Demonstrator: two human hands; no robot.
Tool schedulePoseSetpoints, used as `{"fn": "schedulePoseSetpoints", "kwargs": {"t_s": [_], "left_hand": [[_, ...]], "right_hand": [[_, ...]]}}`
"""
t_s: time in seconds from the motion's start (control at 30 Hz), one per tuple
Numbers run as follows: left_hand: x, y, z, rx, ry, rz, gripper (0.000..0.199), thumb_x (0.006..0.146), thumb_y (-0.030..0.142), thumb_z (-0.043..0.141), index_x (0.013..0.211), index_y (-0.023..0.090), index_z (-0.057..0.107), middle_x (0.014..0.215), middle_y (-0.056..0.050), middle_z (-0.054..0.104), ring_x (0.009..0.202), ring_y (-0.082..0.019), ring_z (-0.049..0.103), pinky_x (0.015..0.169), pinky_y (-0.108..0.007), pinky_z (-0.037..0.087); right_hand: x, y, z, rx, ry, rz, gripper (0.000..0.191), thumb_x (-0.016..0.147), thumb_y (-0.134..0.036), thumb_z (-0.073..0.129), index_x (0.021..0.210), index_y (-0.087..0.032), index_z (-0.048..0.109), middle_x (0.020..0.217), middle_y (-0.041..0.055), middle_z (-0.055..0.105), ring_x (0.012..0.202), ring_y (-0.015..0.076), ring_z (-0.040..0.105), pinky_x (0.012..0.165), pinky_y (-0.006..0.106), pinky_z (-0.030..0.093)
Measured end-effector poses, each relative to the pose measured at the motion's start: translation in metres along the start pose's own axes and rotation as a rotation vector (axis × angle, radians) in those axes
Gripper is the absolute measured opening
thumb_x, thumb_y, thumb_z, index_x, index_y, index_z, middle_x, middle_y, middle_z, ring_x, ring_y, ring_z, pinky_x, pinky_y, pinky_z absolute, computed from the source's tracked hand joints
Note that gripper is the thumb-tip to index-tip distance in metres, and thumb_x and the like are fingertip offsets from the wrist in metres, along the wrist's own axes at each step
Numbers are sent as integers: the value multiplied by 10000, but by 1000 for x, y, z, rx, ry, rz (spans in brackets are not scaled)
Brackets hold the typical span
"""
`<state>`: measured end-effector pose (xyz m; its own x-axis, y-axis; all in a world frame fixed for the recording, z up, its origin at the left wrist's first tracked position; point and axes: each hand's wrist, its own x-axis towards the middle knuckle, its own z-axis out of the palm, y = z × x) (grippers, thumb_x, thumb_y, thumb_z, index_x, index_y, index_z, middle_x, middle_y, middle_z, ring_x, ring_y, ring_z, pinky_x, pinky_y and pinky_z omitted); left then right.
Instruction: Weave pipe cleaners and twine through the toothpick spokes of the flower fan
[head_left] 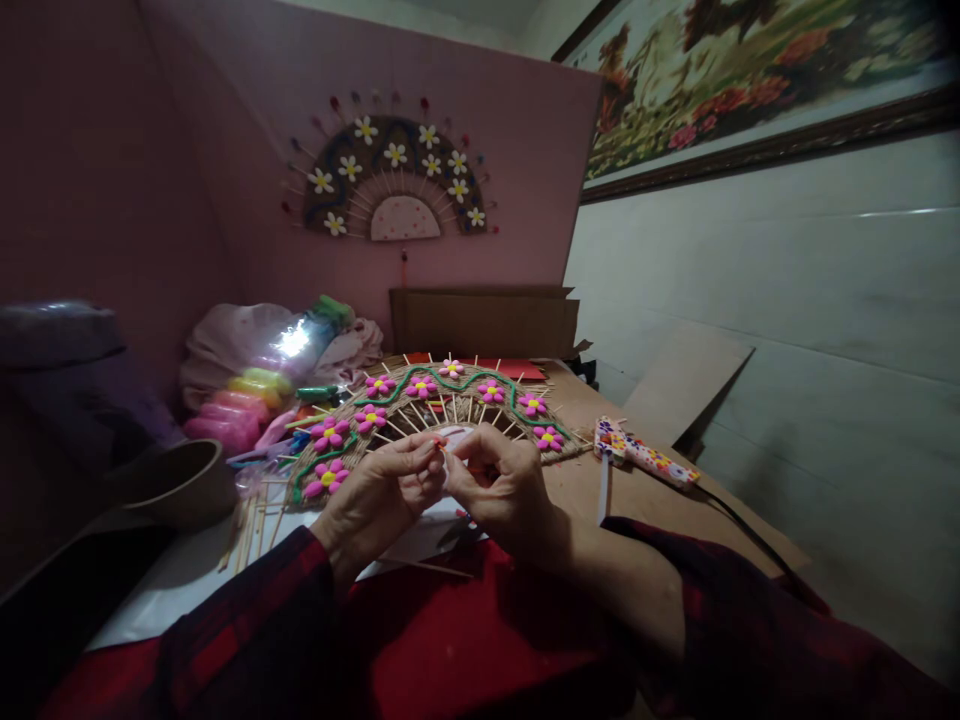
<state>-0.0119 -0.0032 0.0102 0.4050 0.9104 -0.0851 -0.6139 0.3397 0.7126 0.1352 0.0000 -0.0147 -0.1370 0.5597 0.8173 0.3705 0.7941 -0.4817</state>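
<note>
Near the middle of the view, my left hand (pixel 390 490) pinches a tiny red-orange piece (pixel 439 443) between thumb and fingertips. My right hand (pixel 501 482) is closed beside it, its thumb and forefinger meeting at the same small piece. Just behind both hands lies a fan-shaped craft (pixel 442 388) of woven cord and thin sticks, with pink flowers and a wavy green line. The hands hide part of the fan's lower centre.
A patterned glue gun (pixel 645 458) with a cord lies at the right. Thin sticks (pixel 251 530), a round bowl (pixel 187 485) and packs of coloured clay (pixel 240 405) are at the left. Cardboard (pixel 484 322) stands behind, below a finished fan (pixel 395 175) on the pink panel.
</note>
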Motion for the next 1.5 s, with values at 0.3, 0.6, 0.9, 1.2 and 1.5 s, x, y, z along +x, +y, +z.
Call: {"fn": "schedulePoseSetpoints", "kwargs": {"t_s": [0.3, 0.6, 0.9, 1.2, 1.5], "left_hand": [[0, -1, -1, 20, -36, -10, 172, 701, 22, 641, 867, 54, 676, 664, -34, 646, 550, -66, 585, 554, -141, 486], [0, -1, -1, 21, -18, -12, 134, 717, 24, 626, 836, 60, 675, 668, -39, 636, 542, -66, 566, 546, -149, 483], [1, -1, -5, 74, -76, 4, 200, 723, 83, 644, 918, 62, 682, 807, -76, 683, 675, -114, 628, 651, -195, 504], [0, -2, -3, 56, -63, 1, 213, 703, 76, 667, 915, 57, 681, 774, -64, 685, 620, -86, 602, 628, -185, 484], [-1, -1, -1, 66, -29, 0, 193, 693, 68, 672, 887, 66, 674, 751, -59, 666, 611, -88, 595, 597, -179, 485]], "right_hand": [[1, -1, -1, -6, -4, -1, 98, 759, -163, 565, 675, -192, 522, 521, -49, 482, 459, 69, 401, 423, 192, 297], [1, -1, -1, 10, -10, -9, 110, 763, -162, 566, 676, -195, 510, 519, -52, 477, 468, 75, 427, 442, 197, 314], [3, -7, -6, -21, -57, 54, 64, 784, -237, 571, 767, -187, 534, 504, -64, 430, 465, 82, 422, 443, 196, 318], [1, -4, -4, -27, -60, 28, 43, 821, -221, 546, 794, -187, 548, 546, -48, 466, 494, 86, 436, 455, 198, 326], [4, -6, -4, -30, -50, -8, 84, 802, -182, 538, 719, -193, 546, 526, -52, 446, 466, 79, 393, 442, 198, 306]]}}
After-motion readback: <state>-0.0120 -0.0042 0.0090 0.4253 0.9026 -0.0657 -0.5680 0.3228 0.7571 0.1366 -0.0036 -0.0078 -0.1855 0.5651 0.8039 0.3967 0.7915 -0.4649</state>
